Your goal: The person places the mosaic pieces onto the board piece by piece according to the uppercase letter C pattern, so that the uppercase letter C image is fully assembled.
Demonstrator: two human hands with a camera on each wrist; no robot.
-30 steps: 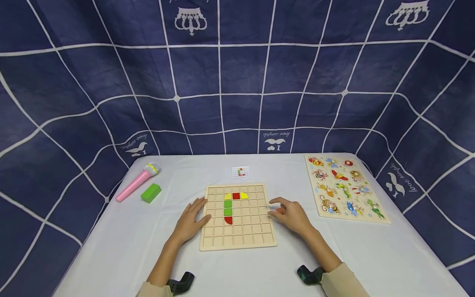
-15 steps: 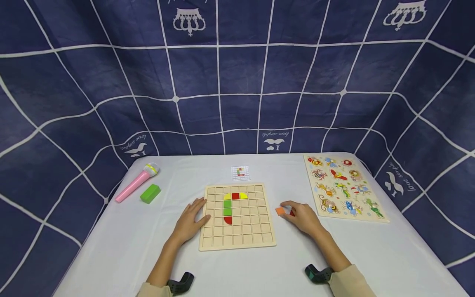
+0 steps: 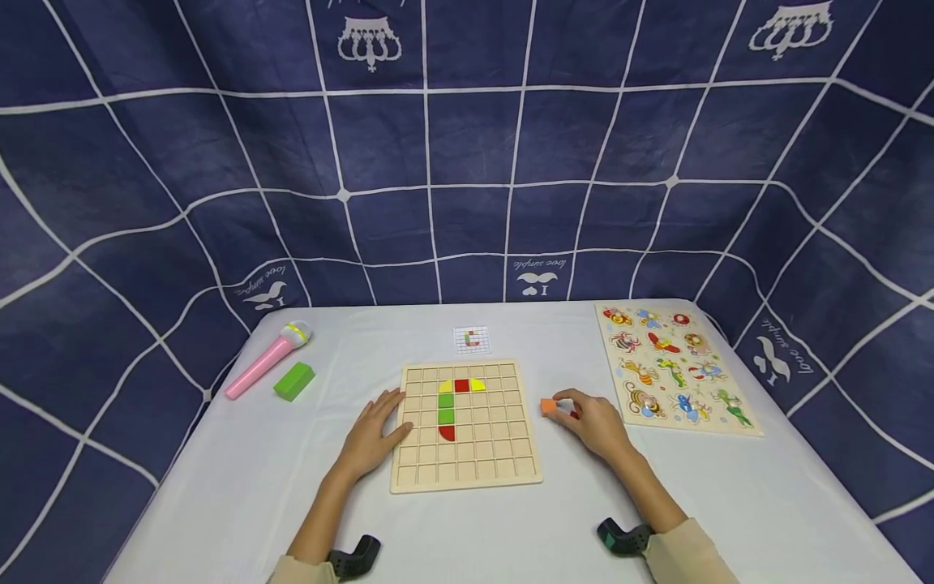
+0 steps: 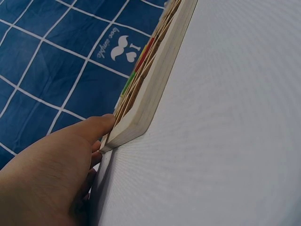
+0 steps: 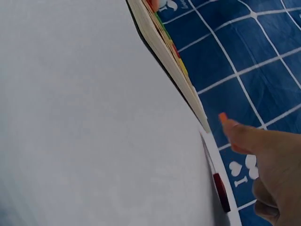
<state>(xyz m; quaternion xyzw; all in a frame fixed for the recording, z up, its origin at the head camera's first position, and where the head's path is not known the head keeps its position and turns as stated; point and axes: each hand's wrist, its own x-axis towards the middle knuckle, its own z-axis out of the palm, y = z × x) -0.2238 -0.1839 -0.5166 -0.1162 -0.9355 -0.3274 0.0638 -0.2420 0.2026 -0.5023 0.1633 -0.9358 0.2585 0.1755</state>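
Observation:
My right hand pinches a small orange square tile between thumb and fingertips, to the right of the wooden grid board. Only a bit of the orange tile shows past the thumb in the right wrist view. A red piece lies on the table under that hand, mostly hidden from the head view. On the board are yellow corner pieces, a red square, green squares and a red rounded piece. My left hand rests along the board's left edge, thumb on top.
A small pattern card lies behind the board. At the back left are a pink toy microphone and a green block. An insect puzzle board lies at the right. A blue curtain surrounds the white table.
My right hand has moved from the board's right edge to the right and taken up the orange tile, which was lower at its fingertips half a second ago. The left hand stays put.

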